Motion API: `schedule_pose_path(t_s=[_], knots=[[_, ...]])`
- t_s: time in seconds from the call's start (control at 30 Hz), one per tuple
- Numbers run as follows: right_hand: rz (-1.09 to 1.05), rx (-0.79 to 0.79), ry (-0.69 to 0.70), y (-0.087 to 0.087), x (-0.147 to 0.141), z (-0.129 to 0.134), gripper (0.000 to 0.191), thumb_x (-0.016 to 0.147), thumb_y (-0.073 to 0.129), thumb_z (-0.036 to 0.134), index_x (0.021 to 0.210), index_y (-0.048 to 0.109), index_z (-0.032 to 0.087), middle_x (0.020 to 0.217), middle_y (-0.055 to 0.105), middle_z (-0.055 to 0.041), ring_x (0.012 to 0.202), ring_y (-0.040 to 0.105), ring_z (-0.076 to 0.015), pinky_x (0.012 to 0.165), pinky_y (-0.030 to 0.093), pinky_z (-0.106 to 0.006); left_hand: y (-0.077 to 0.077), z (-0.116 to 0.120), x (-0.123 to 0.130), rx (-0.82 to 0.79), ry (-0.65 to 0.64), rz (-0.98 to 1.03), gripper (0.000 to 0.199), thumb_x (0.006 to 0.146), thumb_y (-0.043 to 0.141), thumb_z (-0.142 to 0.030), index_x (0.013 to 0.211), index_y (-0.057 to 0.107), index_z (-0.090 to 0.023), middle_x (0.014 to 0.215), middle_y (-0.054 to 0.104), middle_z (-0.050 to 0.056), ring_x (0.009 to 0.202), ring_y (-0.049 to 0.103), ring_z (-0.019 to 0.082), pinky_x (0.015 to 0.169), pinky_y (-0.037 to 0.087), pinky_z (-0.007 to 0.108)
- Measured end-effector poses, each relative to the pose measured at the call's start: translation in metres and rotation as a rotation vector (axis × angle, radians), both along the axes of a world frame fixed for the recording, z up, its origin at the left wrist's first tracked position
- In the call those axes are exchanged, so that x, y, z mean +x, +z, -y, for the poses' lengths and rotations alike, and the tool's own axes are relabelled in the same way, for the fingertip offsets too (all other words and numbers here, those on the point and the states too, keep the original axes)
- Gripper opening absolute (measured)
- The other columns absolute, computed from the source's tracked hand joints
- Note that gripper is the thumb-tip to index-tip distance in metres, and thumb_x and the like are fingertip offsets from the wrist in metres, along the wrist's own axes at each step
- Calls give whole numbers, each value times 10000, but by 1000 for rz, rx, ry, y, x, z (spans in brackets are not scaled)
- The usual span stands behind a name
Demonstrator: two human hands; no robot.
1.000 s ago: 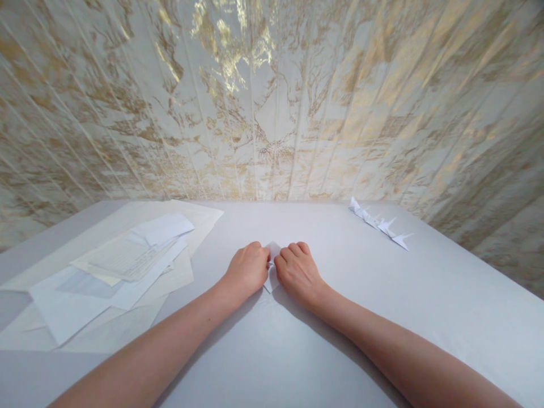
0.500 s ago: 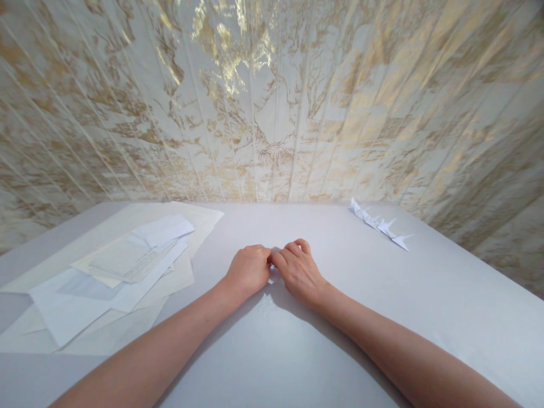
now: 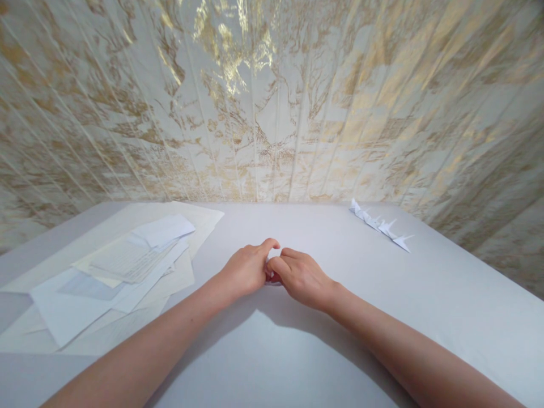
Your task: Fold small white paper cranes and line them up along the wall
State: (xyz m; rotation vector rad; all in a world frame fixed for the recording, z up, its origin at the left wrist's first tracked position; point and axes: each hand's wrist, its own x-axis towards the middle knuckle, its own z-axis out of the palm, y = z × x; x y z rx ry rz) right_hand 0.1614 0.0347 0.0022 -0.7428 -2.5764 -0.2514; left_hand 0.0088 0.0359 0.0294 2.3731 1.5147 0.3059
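Note:
My left hand [image 3: 247, 268] and my right hand [image 3: 302, 277] meet above the middle of the table, fingers bent together. Between them is a small folded piece of white paper [image 3: 273, 283]; only a thin lower edge of it shows, the rest is covered by fingers. Both hands are closed on it. The left index finger arches over the top, and the right thumb and index finger curl in beside it. Off to the right, several small white origami cranes [image 3: 400, 243] stand in a slanting row, apart from the hands.
On the left lies a spread of overlapping loose paper sheets [image 3: 72, 300], with smaller folded pieces [image 3: 164, 229] on top. The white table [image 3: 263, 362] ends at a wall [image 3: 272, 113] behind, covered with gold-and-white patterned material.
My left index finger has lifted and arched, and the right fingers have curled lower and inward around the paper. The sheets and the cranes have stayed in place.

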Motion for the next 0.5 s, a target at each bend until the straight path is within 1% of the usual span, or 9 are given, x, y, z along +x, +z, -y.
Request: schedule_pose_path(t_s=[0.07,0.17,0.23,0.33,0.43,0.5], knots=[[-26,-102,-10,2,2,0,84,814,473,79,800,485,160,641,591,-21,604,495,-144,541,323,-226,1,-1,-1,-28,3,18,445,662,564,-158,1092,491,-246,737,675,8,712,633,196,561,387,228],[-90,-266,-36,6,5,0,236,735,494,-13,889,455,161,719,581,-16,620,518,-124,549,351,-205,2,-1,-1,-39,21,34,400,614,589,-124,993,535,-241,741,667,-4,696,623,186,544,371,220],[-133,-341,-46,10,7,0,310,704,480,-50,923,438,167,791,563,-23,624,520,-108,562,373,-198,1,0,0,-31,30,44,358,598,593,-126,939,548,-223,734,658,-3,664,610,183,529,357,227],[-198,-357,-48,14,6,3,304,704,470,-40,907,435,184,835,521,-24,638,506,-105,577,389,-206,-3,1,1,-20,21,79,299,596,576,-130,883,555,-213,722,644,-8,633,592,173,525,348,233],[-256,-323,-42,13,4,6,268,717,467,-13,880,432,196,802,491,-10,641,488,-116,572,385,-218,-6,0,1,-26,2,119,237,599,566,-133,821,564,-215,736,643,-14,652,589,166,554,359,233],[-299,-306,-47,11,2,7,258,718,471,-5,871,425,198,791,481,-8,640,483,-122,567,385,-223,-6,-1,1,-33,15,120,220,602,575,-139,808,569,-214,727,641,-16,647,585,166,557,355,235]])
